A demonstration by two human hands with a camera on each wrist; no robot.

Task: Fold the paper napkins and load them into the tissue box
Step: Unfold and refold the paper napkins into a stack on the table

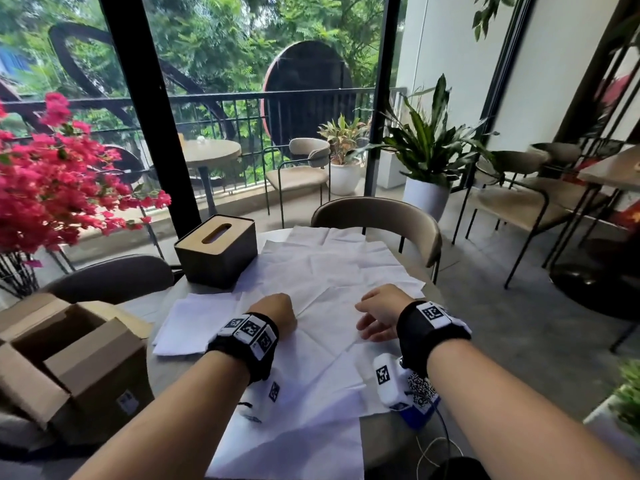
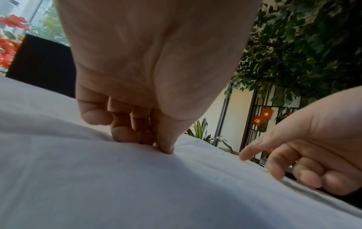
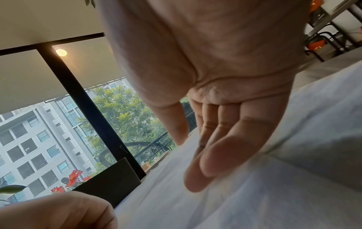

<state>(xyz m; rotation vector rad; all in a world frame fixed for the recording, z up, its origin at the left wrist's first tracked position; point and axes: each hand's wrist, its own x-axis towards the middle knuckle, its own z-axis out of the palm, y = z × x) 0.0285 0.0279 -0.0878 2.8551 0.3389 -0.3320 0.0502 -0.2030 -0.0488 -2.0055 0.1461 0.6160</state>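
Several unfolded white paper napkins (image 1: pixel 329 268) lie spread and overlapping across the table. A small stack of folded napkins (image 1: pixel 194 323) lies to their left. The dark tissue box (image 1: pixel 216 252) with a slotted wooden lid stands at the back left, lid on. My left hand (image 1: pixel 277 303) rests on the top napkin (image 2: pixel 137 186), and its curled fingers and thumb (image 2: pixel 165 147) pinch the paper into a slight ridge. My right hand (image 1: pixel 367 320) hovers just to the right, fingers (image 3: pixel 207 162) nearly straight and low over the napkin (image 3: pixel 254 193), holding nothing.
An open cardboard box (image 1: pixel 72 355) stands at the near left. Pink flowers (image 1: pixel 52 181) reach in from the left. A beige chair (image 1: pixel 381 216) stands behind the table. A white tagged device (image 1: pixel 391 382) on a blue block lies by my right wrist.
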